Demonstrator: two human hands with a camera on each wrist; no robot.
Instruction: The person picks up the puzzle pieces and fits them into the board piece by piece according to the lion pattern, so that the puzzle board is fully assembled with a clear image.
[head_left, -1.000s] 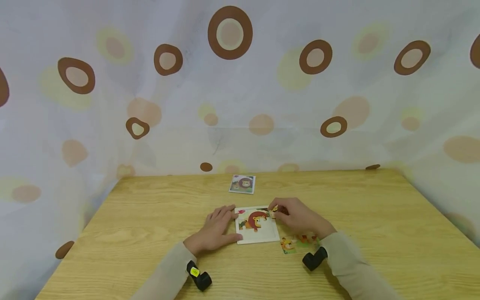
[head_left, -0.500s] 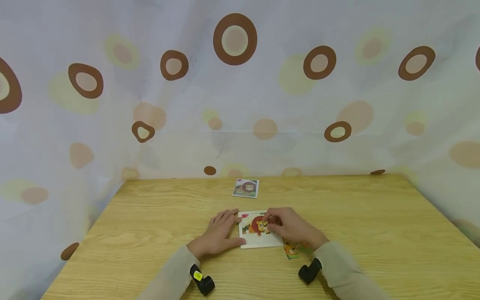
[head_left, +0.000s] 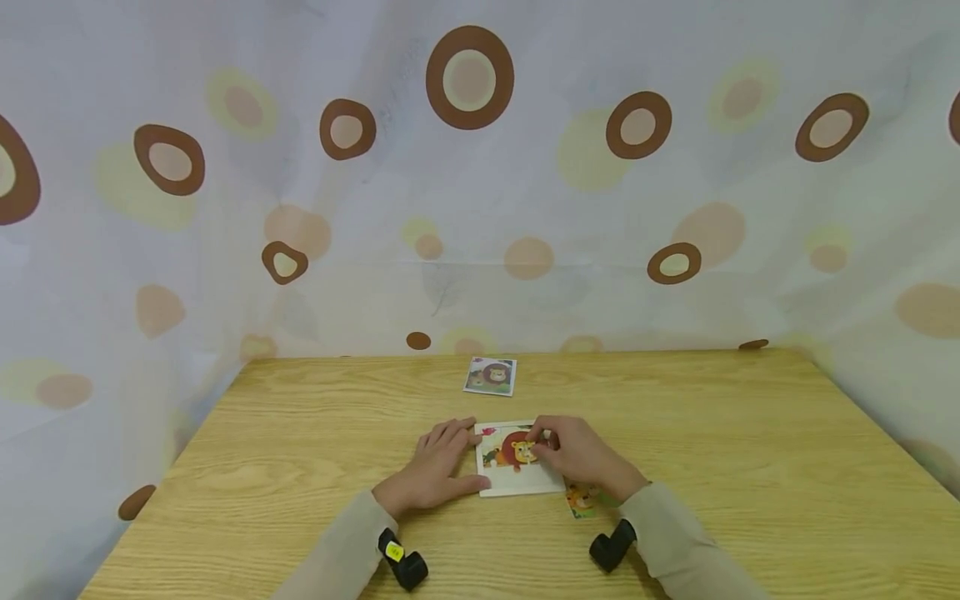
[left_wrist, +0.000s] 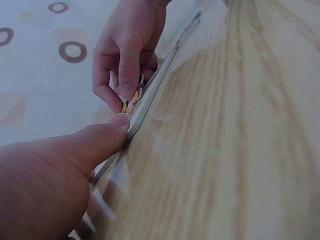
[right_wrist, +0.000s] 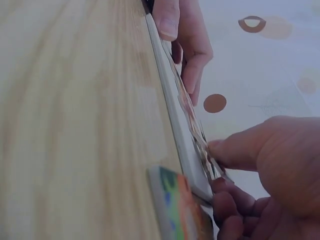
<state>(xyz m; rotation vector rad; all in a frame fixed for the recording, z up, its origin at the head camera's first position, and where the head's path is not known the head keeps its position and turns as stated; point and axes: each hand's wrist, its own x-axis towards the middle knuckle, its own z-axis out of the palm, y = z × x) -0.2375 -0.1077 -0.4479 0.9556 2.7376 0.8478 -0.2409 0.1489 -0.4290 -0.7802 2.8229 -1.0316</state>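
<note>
A white-rimmed jigsaw tray (head_left: pixel 517 490) lies on the table, its upper part filled with lion-picture pieces and a white strip bare along the near side. My left hand (head_left: pixel 435 471) rests at its left edge, the thumb (left_wrist: pixel 107 137) on the rim and the fingers spread. Over the tray's upper right, my right hand (head_left: pixel 585 454) pinches a puzzle piece (right_wrist: pixel 219 169) between thumb and fingertips; in the right wrist view it stands tilted at the assembled pieces. In the head view that piece is mostly hidden by the fingers.
Loose puzzle pieces (head_left: pixel 581 502) lie just off the tray's lower right corner, partly under my right wrist. Farther back on the wooden table (head_left: pixel 337 417) is a square lion picture card (head_left: pixel 491 377). A spotted white curtain (head_left: pixel 480 183) hangs behind the table.
My right hand has carried the puzzle piece leftward from the tray's right edge to beside the lion's face, then barely moved. The left hand stays at the tray's left edge.
</note>
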